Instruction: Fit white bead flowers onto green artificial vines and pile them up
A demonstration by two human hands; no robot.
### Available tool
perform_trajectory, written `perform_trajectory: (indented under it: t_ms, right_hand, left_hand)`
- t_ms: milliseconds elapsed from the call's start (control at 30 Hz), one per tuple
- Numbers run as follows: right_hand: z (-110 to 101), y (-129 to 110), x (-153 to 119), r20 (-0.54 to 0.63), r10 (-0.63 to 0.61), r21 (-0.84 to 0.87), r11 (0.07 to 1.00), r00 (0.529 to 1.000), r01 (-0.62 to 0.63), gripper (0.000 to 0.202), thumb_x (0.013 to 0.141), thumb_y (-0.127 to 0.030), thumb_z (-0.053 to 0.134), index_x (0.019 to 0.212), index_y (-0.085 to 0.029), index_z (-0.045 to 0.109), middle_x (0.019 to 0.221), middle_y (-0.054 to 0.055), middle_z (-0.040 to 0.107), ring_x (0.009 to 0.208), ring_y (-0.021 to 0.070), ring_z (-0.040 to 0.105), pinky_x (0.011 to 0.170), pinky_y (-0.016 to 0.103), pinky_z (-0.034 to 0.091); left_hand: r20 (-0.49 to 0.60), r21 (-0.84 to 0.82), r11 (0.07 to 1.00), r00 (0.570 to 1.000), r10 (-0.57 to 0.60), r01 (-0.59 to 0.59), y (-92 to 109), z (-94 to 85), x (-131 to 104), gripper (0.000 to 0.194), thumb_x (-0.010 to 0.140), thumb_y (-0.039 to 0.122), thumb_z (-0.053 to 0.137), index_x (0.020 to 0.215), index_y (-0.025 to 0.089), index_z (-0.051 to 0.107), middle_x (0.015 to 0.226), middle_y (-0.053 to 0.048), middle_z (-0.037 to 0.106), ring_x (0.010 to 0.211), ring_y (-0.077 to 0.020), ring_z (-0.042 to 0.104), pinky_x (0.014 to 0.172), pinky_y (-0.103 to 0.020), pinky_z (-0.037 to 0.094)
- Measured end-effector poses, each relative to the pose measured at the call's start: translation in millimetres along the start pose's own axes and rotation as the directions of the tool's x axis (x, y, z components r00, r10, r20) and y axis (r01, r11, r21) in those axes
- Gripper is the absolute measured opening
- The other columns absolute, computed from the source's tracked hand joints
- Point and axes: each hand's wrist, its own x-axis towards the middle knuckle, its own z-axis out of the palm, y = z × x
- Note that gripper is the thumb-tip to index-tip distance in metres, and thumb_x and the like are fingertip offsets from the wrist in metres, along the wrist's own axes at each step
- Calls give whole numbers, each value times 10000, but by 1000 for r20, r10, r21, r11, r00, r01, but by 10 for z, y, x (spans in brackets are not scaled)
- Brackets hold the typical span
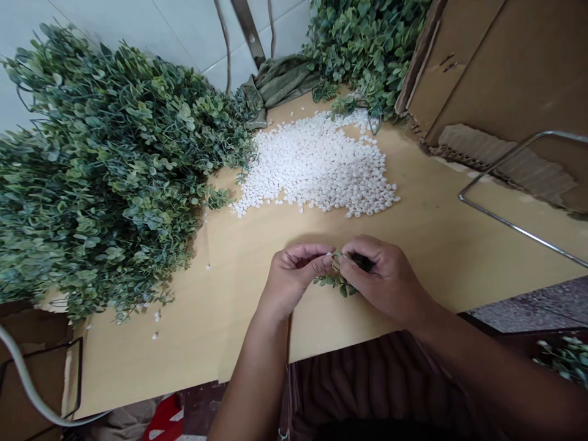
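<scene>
Smooth, small white plastic-looking pieces (pixel 316 168) contrasted with a satin tan wood-look surface (pixel 422 233); bushy green foliage (pixel 114 159) and a leafy green sprig (pixel 344 288) looked matt and plastic. A brown cardboard box (pixel 514 73) showed rough corrugations, a bent silver metal wire (pixel 528 233) gleamed, and crumpled olive cloth (pixel 289 82) looked dull.

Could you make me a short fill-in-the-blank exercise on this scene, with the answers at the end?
1. The left hand and right hand meet at a sprig whose leaves are ____ in colour.
2. The small pieces piled on the table are ____ in colour.
3. The larger heap of foliage is on the picture's ____ side.
4. The brown box is made of ____.

Missing words: green; white; left; cardboard.
</scene>
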Motion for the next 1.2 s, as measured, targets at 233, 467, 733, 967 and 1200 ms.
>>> perform_trajectory:
  t_ms: [233, 467, 733, 967, 1200]
  right_hand:
    - [2, 4, 8, 4, -25, -42, 999, 1000, 25, 194, 728, -187, 467, 535, -183, 454, 518, -13, 474, 509, 115, 442, 491, 230, 345]
    - [4, 5, 7, -9, -29, -51, 998, 1000, 28, 197, 726, -186, 464, 530, -182, 445, 516, -14, 466, 506, 113, 432, 492, 234, 340]
    - [-3, -4, 6, -2, 9, -5, 1000, 1000, -9, 193, 719, -181, 472, 529, -184, 444, 507, -22, 466, 501, 107, 447, 481, 221, 355]
    - [0, 4, 2, -8, -15, -26, 1000, 1000, 14, 192, 725, -182, 469, 534, -183, 459, 522, -12, 486, 510, 113, 449, 491, 230, 357]
    - [0, 22, -3, 8, -26, -6, 1000, 1000, 26, 204, 758, -188, 480, 555, -179, 495, 541, -8, 506, 536, 120, 470, 513, 230, 376]
  left_hand:
    - [1, -7, 1000, 1000, -2, 2, -14, -3, 9, 194, 522, 239, 811, 678, 162, 724, 602, -3, 683, 556, -90, 588, 568, -210, 501]
    - [7, -19, 1000, 1000, -4, 4, -14, 2, 10, 192, 522, 237, 814, 674, 161, 724, 594, 1, 682, 557, -81, 586, 571, -198, 493]
    - [10, -9, 1000, 1000, -9, 9, -7, -6, 3, 181, 543, 239, 802, 688, 162, 724, 601, 1, 679, 559, -84, 581, 575, -207, 488]
    - [5, -7, 1000, 1000, -10, 11, -7, -1, 5, 192, 532, 252, 807, 679, 160, 725, 593, -1, 676, 550, -88, 577, 569, -216, 490]
    - [22, 0, 1000, 1000, -20, 20, 10, 16, -1, 187, 546, 269, 802, 677, 159, 726, 569, 2, 668, 531, -78, 567, 545, -195, 477]
